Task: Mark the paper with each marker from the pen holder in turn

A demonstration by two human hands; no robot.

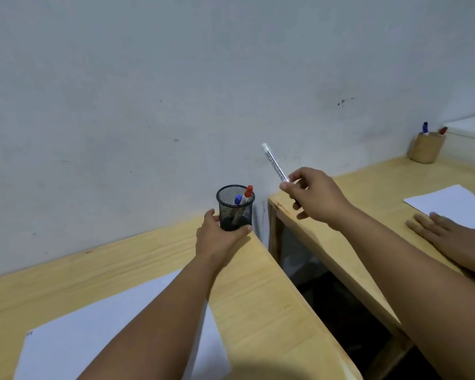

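A black mesh pen holder [235, 208] stands at the far right corner of my wooden table [258, 311], near the wall. A red-capped marker [248, 192] and a blue-capped marker [238, 200] stick out of it. My left hand [220, 237] grips the holder's base from the front. My right hand [314, 197] hovers to the right of the holder, pinching a white marker [275, 163] whose rear end points up and left; its lower end is hidden in my fingers. A white paper sheet [99, 335] lies on the table under my left forearm.
A gap separates my table from a second wooden table [368, 182] on the right. There another person's hand [444, 231] rests by a white sheet [450, 202], and a wooden cup [426, 147] with markers stands at the back. A pale wall rises behind.
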